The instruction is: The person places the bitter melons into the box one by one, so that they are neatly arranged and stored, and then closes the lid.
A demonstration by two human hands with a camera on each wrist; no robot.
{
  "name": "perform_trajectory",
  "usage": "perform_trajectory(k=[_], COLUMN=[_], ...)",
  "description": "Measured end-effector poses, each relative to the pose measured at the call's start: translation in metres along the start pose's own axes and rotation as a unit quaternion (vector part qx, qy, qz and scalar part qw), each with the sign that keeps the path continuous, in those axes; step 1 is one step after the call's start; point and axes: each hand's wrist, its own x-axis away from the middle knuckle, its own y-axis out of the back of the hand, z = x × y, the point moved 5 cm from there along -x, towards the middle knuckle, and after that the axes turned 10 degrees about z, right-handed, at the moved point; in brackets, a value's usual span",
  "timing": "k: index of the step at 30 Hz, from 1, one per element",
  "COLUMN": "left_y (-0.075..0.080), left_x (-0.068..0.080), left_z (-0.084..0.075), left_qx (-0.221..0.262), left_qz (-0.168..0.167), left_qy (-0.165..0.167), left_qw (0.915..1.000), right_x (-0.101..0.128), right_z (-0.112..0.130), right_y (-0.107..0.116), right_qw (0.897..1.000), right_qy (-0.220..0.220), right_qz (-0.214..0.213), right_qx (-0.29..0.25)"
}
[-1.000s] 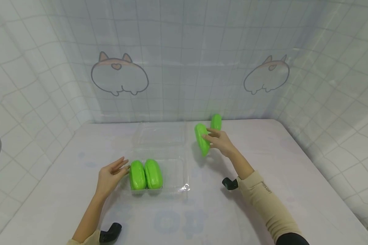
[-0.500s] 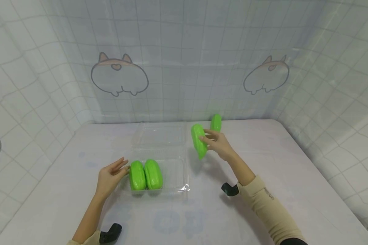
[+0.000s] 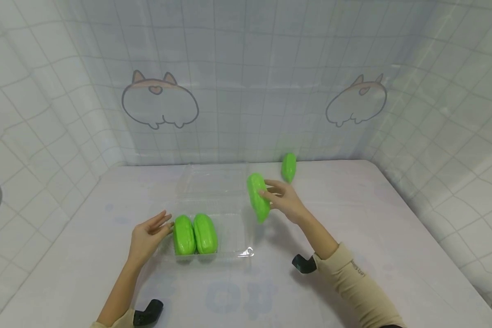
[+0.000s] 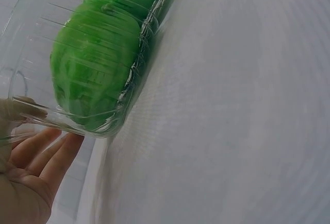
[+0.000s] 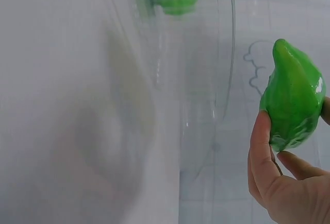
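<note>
My right hand (image 3: pixel 280 200) grips a green ridged gourd (image 3: pixel 258 197) above the table, just right of the clear plastic clamshell box (image 3: pixel 233 232). In the right wrist view the gourd (image 5: pixel 292 95) sits between thumb and fingers. Two more green gourds (image 3: pixel 194 233) lie side by side in the box's left half. My left hand (image 3: pixel 149 235) rests with straight fingers against the box's left wall; the left wrist view shows its fingers (image 4: pixel 36 154) beside the wall, with a gourd (image 4: pixel 100 54) behind the plastic.
Another green gourd (image 3: pixel 289 167) lies at the back of the white table (image 3: pixel 373 218), near the tiled curtain wall. The box's open lid (image 3: pixel 213 180) lies flat behind it. The curtain closes in the left, back and right sides.
My right hand has carried the gourd leftward and slightly down, toward the clamshell box. The left hand and the two gourds in the box have stayed put.
</note>
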Motion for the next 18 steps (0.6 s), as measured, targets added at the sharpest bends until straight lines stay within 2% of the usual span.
perform_trajectory(k=[8,18], left_y=[0.000,0.000], left_x=[0.000,0.001], left_z=[0.000,0.003], left_qx=[-0.001,0.009], left_qz=[-0.003,0.002], left_qy=[0.000,-0.002], left_qw=[1.0000,1.0000], right_x=[-0.002,-0.006], right_z=[0.002,0.006], right_y=[-0.021,-0.045], right_qw=[0.999,0.998], right_qy=[0.004,-0.015], right_qz=[0.028,0.052], right_qx=[-0.017,-0.033])
